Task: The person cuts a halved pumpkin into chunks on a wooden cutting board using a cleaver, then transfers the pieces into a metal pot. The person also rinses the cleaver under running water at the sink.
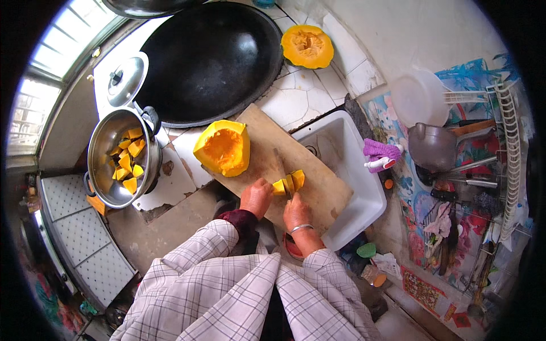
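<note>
My right hand grips a kitchen knife, its handle hidden in my fist. The blade stands among small yellow pumpkin pieces on a wooden cutting board. With its fingertips, my left hand holds the left end of these pieces. Beyond my left hand, a large hollowed pumpkin chunk rests on the board's left part, cut side up. At the left, a two-handled metal pot contains several pumpkin chunks. A pumpkin half lies farther back on the tiled counter.
A big black wok is set into the counter, with a metal lid leaning at its left. The board overlaps a white sink. A purple scrubber, a ladle and a wire rack are at right.
</note>
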A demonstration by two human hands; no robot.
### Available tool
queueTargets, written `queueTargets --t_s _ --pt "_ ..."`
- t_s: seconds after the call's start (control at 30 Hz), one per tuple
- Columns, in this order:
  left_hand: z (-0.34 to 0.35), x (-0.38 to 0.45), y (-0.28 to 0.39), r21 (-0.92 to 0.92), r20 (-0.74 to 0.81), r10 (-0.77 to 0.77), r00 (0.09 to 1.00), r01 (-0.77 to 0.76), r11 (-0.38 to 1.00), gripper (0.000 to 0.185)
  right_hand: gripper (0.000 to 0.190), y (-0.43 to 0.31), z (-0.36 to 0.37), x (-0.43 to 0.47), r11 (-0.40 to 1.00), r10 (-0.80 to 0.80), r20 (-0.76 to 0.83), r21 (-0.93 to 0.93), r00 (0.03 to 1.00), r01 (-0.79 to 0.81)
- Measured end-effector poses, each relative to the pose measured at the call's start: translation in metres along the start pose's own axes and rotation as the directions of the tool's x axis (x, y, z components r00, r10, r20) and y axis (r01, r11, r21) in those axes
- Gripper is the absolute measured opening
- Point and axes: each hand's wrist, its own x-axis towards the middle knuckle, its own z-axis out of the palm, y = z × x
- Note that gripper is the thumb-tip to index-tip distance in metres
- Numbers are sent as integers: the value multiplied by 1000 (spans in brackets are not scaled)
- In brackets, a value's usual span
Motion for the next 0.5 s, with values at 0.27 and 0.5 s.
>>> queueTargets --t_s 0.27,0.5 --pt "-12 0 4 64 65 0 998 -5 998 30 25 25 14 -8 986 -65 -119 147 991 83" --pt "-9 22 25 211 104 112 988 -132 969 71 24 73 -22 -15 747 104 -235 659 966 80"
